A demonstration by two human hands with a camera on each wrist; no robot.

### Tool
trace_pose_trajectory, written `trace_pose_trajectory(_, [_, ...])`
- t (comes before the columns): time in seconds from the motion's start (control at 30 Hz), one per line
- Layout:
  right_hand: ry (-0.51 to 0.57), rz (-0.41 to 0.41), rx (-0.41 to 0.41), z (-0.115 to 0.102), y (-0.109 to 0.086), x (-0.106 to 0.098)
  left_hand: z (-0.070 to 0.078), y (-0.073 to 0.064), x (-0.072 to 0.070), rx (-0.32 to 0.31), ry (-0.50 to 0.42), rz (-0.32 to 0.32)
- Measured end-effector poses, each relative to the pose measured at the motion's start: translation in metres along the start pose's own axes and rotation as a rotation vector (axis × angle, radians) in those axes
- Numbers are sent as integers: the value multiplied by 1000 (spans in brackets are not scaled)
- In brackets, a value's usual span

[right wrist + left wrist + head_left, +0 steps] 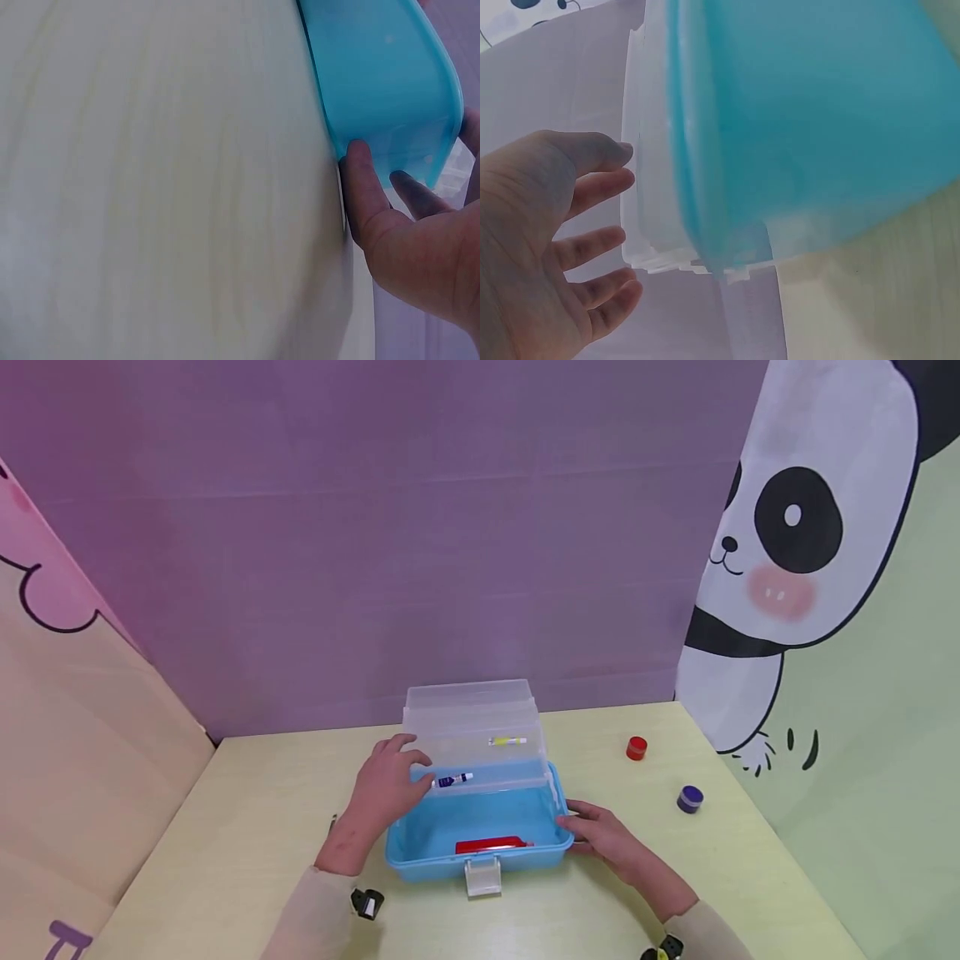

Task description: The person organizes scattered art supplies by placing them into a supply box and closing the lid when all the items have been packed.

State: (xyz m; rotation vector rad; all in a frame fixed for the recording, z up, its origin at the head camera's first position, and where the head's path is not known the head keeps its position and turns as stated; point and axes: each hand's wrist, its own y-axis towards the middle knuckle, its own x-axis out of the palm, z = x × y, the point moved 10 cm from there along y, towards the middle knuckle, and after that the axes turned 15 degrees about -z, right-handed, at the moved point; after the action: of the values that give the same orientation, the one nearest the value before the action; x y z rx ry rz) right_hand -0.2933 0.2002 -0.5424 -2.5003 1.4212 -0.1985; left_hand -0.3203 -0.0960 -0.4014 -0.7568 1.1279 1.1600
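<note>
A blue plastic storage box (420, 863) stands on the table with its translucent lid (467, 695) raised at the back. My right hand (603, 837) holds the box's right end; in the right wrist view its thumb lies on the outer wall and a finger reaches the rim. My left hand (386, 781) is beside the left edge of the raised translucent part, fingers relaxed and bent. Close to its thumb is a small dark-blue-and-white tube (453, 780). A yellow-and-white tube (507, 741) appears higher up on the translucent part. Inside the box, along the front wall, lies a red tube (491, 844).
To the right of the box, a red round jar (636, 748) and a dark blue round jar (690, 799) stand on the pale wood table (247, 843). Behind the table hangs a purple backdrop (337, 568). A white latch (483, 877) hangs at the box's front.
</note>
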Motion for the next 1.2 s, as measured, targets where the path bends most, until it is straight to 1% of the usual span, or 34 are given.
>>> trace_pose_trajectory(0.17, [-2,-15,0,-3,-3,2,-2,-10,-5,-3,-11,-13])
trace_pose_trajectory(0.23, [0,-17,0,-3,-4,2,-6,-14,-8,-5,-17,-6])
trace_pose_trajectory(0.37, [2,-13,-4,-3,-3,3,-23,-25,-12,-31,-31,2])
trace_pose_trajectory(0.5, [10,-1,-8,-2,-3,2,-42,-38,-10,-76,-35,-26])
trace_pose_trajectory(0.57, [14,4,-12,-2,-4,1,-50,-47,-9,-95,-38,-43])
trace_pose_trajectory(0.77, [19,3,-23,-1,-6,1,-73,-76,-8,-126,-60,-77])
trace_pose_trajectory(0.9, [23,7,-20,2,-6,0,-93,-95,-6,-177,-79,-119])
trace_pose_trajectory(1.07, [22,4,-17,3,-5,1,-128,-118,-4,-266,-76,-170])
trace_pose_trajectory(1.2, [8,26,-10,2,-4,-1,-154,-134,5,-333,-89,-261])
